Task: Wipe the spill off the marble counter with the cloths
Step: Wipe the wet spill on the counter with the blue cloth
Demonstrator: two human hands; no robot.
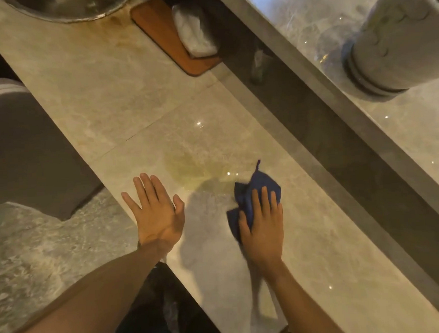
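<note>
Blue cloth (255,197) under right hand (262,230), pressed flat to marble bench (135,99). No pinch here: right grip is a spread palm w/ fingers on top, cloth bunched beneath and poking out ahead. Left hand (156,212) splayed wide, holding nothing, resting near bench edge. Yellowish spill (191,170) just ahead-left of right grip, between both hands, looks unwiped. Soft, light, floppy fabric, prob. absorbent; likely to fold or ride up if pushed from one corner. Best pressed over its middle, palm down, then swept toward the puddle. Slick polished stone, so expect easy slide. Only one cloth seen.
</note>
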